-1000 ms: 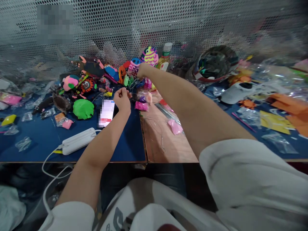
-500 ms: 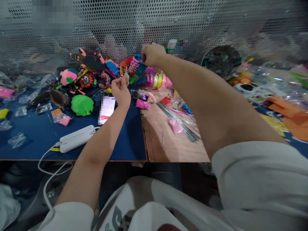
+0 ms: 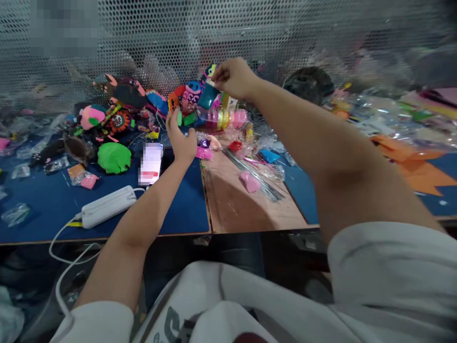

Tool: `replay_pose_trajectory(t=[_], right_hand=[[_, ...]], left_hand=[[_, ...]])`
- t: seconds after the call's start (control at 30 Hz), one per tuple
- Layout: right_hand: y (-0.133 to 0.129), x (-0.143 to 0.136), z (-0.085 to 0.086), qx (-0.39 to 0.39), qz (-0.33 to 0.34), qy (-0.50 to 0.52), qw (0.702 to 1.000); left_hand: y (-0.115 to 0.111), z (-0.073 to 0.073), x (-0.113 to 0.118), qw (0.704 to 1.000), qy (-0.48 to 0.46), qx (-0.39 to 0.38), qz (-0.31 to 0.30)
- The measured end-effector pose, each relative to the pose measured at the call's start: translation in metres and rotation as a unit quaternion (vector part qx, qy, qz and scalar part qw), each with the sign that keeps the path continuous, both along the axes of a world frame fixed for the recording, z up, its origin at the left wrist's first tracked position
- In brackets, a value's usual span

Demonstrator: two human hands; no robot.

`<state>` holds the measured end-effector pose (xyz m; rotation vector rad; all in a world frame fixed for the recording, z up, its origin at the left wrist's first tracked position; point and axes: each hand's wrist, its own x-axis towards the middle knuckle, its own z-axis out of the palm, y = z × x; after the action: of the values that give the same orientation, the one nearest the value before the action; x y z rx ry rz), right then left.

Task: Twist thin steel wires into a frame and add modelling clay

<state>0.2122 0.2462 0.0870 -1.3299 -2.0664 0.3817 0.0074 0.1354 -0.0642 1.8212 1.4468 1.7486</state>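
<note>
My left hand (image 3: 181, 141) is above the table with its thumb and fingers apart. Small green pieces (image 3: 189, 119) lie just beyond its fingertips. Farther right, my right hand (image 3: 238, 78) pinches the top of a dark teal block-shaped thing (image 3: 207, 97); its exact kind is unclear. Behind that hangs or stands a colourful patterned figure (image 3: 209, 71), partly covered. Below my right hand is a row of round pink and yellow containers (image 3: 223, 119). A lit phone (image 3: 151, 163) rests left of my left forearm.
A mesh screen (image 3: 150, 28) stands behind the table. Left are a green disc (image 3: 114, 157), clay-like figures (image 3: 119, 121) and a white power bank-like box with a cable (image 3: 108, 206). Thin wires (image 3: 262, 183) lie on the wooden board (image 3: 235, 214). Orange sheets (image 3: 410, 162) lie right.
My left hand's fingers have spread from a pinch. My right hand has lifted slightly and shifted right, with the teal thing at its fingertips. The view has turned a little to the right.
</note>
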Motion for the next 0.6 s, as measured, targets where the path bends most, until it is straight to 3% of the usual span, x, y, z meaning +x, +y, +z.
replay_pose_trajectory(t=[0.03,0.1,0.2,0.27,0.4,0.5,0.6], right_hand=[[-0.011,0.006,-0.005,-0.004,0.001,0.026,1.0],[-0.039,0.017,-0.021,-0.033,0.013,0.118,0.992],[-0.088,0.026,-0.052,-0.086,0.049,0.226,0.969],[-0.12,0.027,-0.075,-0.1,0.066,0.238,0.964],[-0.171,0.025,-0.111,-0.167,0.12,0.366,0.908],[-0.197,0.024,-0.125,-0.21,0.145,0.414,0.874],[-0.216,0.022,-0.134,-0.239,0.167,0.435,0.852]], left_hand=[[-0.01,0.004,0.004,0.998,0.019,0.006,0.059],[-0.031,0.014,0.016,0.993,0.074,-0.004,0.094],[-0.061,0.032,0.035,0.985,0.17,-0.024,0.034],[-0.077,0.045,0.044,0.965,0.259,-0.046,-0.013],[-0.102,0.064,0.043,0.931,0.355,-0.08,-0.039],[-0.116,0.058,0.029,0.914,0.385,-0.101,-0.08],[-0.123,0.033,0.01,0.903,0.4,-0.101,-0.116]])
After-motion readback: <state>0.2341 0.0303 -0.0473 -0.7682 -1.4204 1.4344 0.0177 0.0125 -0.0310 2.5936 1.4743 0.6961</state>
